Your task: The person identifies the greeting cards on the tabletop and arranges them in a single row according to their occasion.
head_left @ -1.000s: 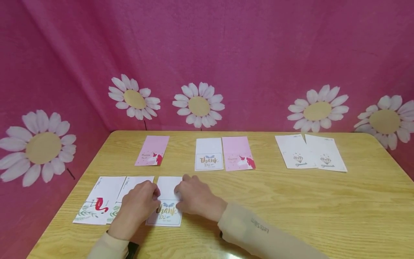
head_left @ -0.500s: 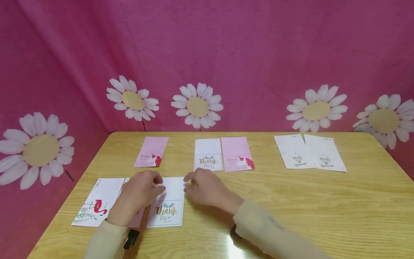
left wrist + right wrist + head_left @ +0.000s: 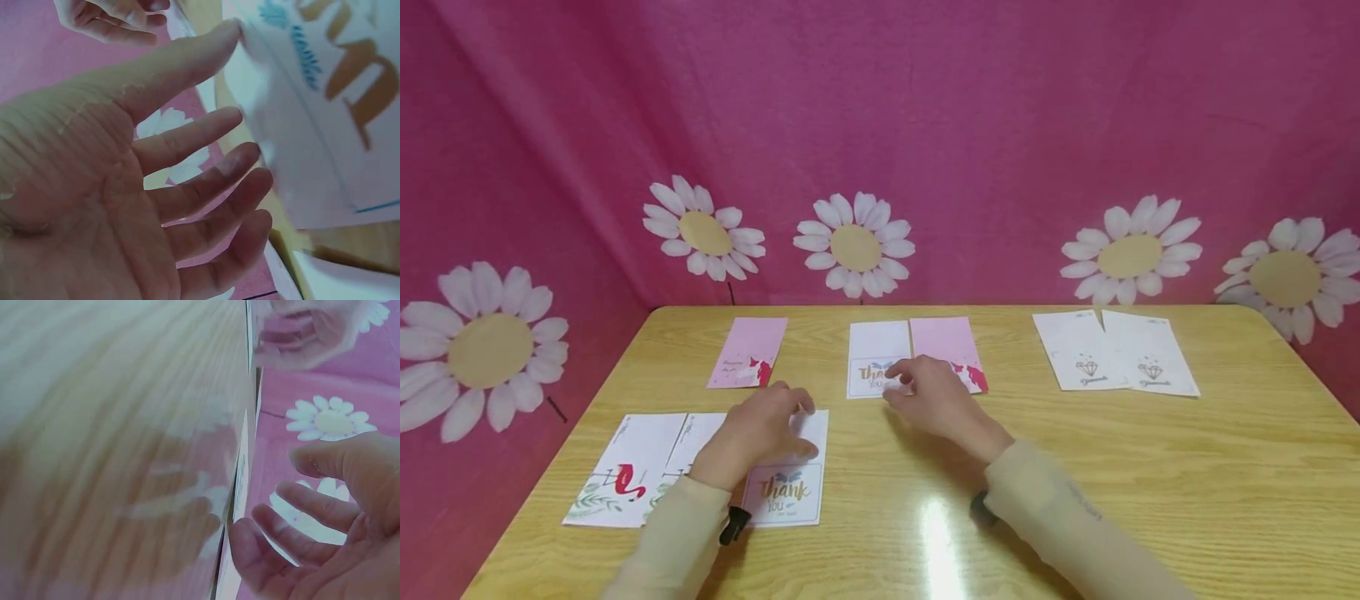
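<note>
My left hand (image 3: 763, 429) hovers over the front "Thank You" card (image 3: 784, 498), thumb and fingers spread and loosely bent. In the left wrist view its palm shows bare, with fingertips close to the card (image 3: 294, 175). Farther right, my right hand (image 3: 938, 398) reaches over the lower part of the back "Thank You" card (image 3: 878, 337) and the pink unicorn card (image 3: 942, 335) beside it. The fingers of the right hand (image 3: 325, 531) are relaxed and apart in the right wrist view, holding nothing. They hide part of both printed designs.
Two flamingo cards (image 3: 625, 446) lie side by side at the front left. Behind them is another pink unicorn card (image 3: 754, 340). Two white diamond cards (image 3: 1157, 354) overlap at the back right. A pink daisy-print curtain (image 3: 970, 167) hangs behind the wooden table (image 3: 1120, 467).
Both hands have come off the front "Thank You" card's edges. My right hand has moved right and back to the rear pair of cards; the left has shifted slightly right over the front card.
</note>
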The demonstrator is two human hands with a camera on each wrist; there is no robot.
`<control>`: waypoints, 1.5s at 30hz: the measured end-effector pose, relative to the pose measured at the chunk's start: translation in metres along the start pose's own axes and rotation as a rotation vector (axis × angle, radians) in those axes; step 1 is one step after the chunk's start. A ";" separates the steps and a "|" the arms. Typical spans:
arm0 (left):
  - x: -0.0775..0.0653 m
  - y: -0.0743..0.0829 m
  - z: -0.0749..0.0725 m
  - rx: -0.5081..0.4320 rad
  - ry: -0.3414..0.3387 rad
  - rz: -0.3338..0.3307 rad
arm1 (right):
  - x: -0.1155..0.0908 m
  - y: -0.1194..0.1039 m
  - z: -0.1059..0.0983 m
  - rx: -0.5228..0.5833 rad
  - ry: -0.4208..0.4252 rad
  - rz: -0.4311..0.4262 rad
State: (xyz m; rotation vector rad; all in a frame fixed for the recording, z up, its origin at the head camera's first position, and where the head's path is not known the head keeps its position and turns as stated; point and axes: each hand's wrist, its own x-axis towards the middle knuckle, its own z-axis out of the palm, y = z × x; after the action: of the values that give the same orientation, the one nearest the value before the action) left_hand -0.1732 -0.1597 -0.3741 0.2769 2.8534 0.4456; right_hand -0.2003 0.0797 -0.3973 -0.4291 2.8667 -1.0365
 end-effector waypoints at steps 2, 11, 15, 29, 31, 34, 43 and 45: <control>-0.001 0.001 0.002 0.009 -0.015 -0.006 | 0.001 0.005 -0.003 -0.023 0.006 0.009; -0.001 -0.002 0.001 -0.013 -0.008 0.016 | 0.006 0.018 -0.013 -0.056 0.009 0.066; 0.015 -0.003 -0.003 -0.167 0.020 0.035 | 0.008 0.018 -0.013 -0.082 0.016 0.075; 0.077 0.006 -0.002 -0.676 -0.030 -0.161 | 0.028 0.019 -0.014 -0.064 -0.043 0.199; 0.080 0.010 -0.001 -0.704 -0.019 -0.187 | 0.030 0.017 -0.015 -0.034 -0.066 0.227; 0.084 0.013 -0.001 -0.734 -0.004 -0.206 | 0.033 0.016 -0.015 -0.006 -0.094 0.256; 0.090 0.016 0.005 -0.796 0.006 -0.234 | 0.032 0.012 -0.015 -0.030 -0.091 0.244; 0.090 0.016 0.007 -0.793 -0.002 -0.229 | 0.030 0.012 -0.013 -0.015 -0.090 0.233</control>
State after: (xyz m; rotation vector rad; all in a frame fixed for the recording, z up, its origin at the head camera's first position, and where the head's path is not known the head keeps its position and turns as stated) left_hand -0.2547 -0.1225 -0.3934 -0.1938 2.4117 1.4322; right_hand -0.2344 0.0879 -0.3934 -0.1333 2.7631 -0.9313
